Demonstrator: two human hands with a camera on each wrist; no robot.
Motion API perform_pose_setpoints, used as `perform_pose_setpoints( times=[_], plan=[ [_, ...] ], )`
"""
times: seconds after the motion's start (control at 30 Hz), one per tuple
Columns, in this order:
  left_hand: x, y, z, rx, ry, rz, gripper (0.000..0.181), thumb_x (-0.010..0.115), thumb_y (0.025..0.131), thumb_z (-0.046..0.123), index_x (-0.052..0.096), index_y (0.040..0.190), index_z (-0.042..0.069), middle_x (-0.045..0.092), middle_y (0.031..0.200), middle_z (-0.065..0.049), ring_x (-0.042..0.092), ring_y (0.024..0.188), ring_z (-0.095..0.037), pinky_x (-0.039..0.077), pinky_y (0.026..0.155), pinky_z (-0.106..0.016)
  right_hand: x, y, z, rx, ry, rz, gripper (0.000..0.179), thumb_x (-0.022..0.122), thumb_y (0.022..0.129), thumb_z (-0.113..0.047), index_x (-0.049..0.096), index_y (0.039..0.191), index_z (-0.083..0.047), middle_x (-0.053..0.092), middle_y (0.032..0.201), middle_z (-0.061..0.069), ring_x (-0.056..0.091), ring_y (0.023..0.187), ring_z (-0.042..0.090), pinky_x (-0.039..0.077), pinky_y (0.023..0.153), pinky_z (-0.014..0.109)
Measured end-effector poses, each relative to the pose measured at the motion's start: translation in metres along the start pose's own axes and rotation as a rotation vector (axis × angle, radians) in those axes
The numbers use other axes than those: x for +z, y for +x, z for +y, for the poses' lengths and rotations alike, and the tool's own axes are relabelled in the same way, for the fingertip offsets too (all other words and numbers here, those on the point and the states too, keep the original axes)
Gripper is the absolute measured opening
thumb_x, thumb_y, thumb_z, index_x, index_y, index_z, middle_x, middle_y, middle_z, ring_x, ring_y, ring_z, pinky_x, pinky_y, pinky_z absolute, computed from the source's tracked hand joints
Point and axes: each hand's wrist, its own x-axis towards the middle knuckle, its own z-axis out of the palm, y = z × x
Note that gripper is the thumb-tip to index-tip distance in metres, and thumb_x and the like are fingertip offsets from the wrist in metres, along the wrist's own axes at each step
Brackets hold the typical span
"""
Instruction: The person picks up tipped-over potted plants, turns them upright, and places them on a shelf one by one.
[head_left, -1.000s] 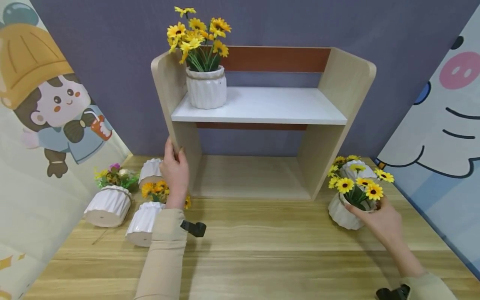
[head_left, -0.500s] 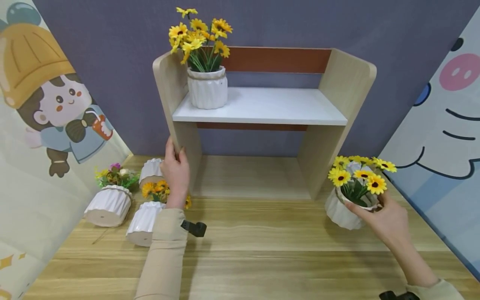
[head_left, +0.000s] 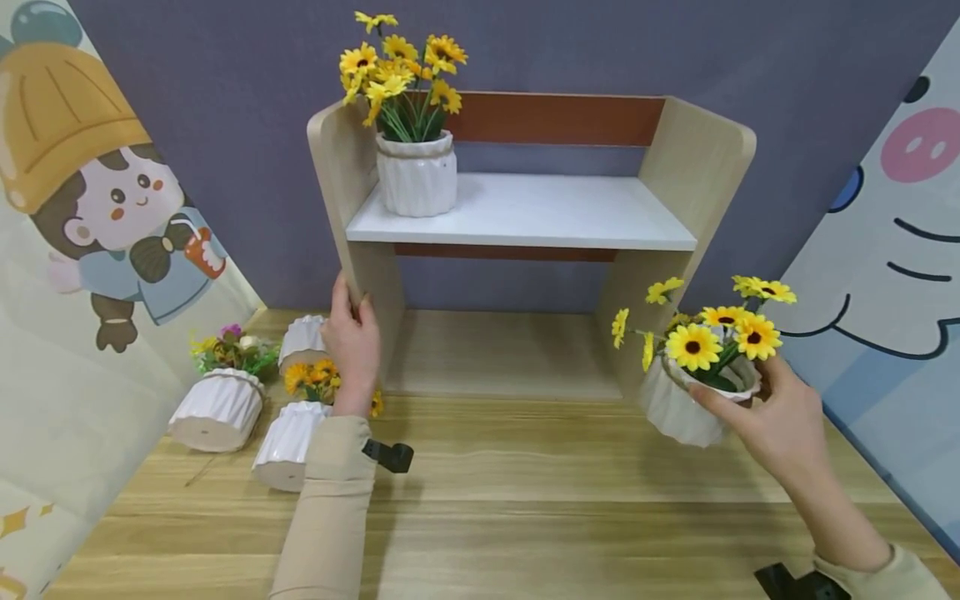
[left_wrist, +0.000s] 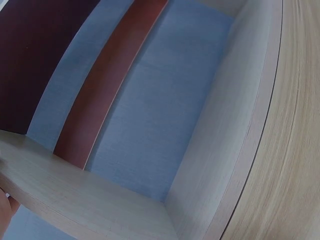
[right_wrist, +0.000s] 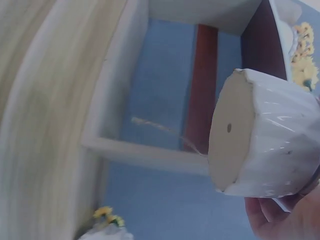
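A small two-tier desktop shelf [head_left: 521,212] stands on the wooden table. My left hand [head_left: 352,346] grips the front edge of its left side panel, thumb inside; only a bit of that hand shows in the left wrist view. At the right, my right hand [head_left: 787,425] holds a white ribbed flowerpot [head_left: 682,408] with yellow daisy-like flowers by its rim. This pot is off the table and tilted, its flat base [right_wrist: 232,132] with a small hole facing the right wrist camera. Another potted yellow flower plant [head_left: 416,175] stands upright on the upper tier's left end.
Several white pots lie tipped over left of the shelf, such as one with mixed flowers [head_left: 217,408] and one with orange flowers [head_left: 285,446]. Behind the held pot, near the shelf's right side, another potted plant [right_wrist: 106,230] shows in the right wrist view.
My right hand has lifted the flowerpot off the table and moved it slightly left, toward the shelf's right panel. The left hand keeps its grip in the same place.
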Motion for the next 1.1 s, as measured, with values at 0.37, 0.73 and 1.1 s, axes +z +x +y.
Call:
perform_pose_setpoints(
  times=[0.37, 0.73, 1.1],
  plan=[
    [0.0, 0.0, -0.001, -0.006, 0.017, -0.003, 0.039, 0.055, 0.09, 0.019, 0.051, 0.129, 0.019, 0.065, 0.105, -0.019, 0.063, 0.083, -0.036, 0.048, 0.068, -0.049, 0.008, 0.012, -0.038, -0.048, 0.166, 0.046, 0.058, 0.071, 0.076, -0.03, 0.048, 0.128, -0.015, 0.053, 0.11, 0.003, 0.046, 0.079, 0.005, 0.037, 0.058, 0.016],
    [0.0, 0.0, -0.001, -0.012, 0.01, -0.014, 0.039, 0.054, 0.091, 0.02, 0.05, 0.13, 0.019, 0.064, 0.107, -0.018, 0.064, 0.085, -0.035, 0.049, 0.069, -0.048, 0.006, 0.032, -0.075, -0.16, 0.25, 0.099, 0.049, 0.07, 0.076, -0.026, 0.052, 0.122, -0.018, 0.053, 0.1, -0.006, 0.047, 0.074, 0.008, 0.036, 0.055, 0.016],
    [-0.001, -0.001, 0.0, -0.009, -0.008, -0.025, 0.039, 0.053, 0.091, 0.02, 0.05, 0.13, 0.019, 0.064, 0.11, -0.018, 0.064, 0.088, -0.034, 0.05, 0.071, -0.048, 0.004, 0.051, -0.102, -0.191, 0.339, 0.093, 0.043, 0.065, 0.078, -0.026, 0.055, 0.119, -0.016, 0.053, 0.087, -0.007, 0.044, 0.056, 0.007, 0.036, 0.048, 0.018]
  ],
)
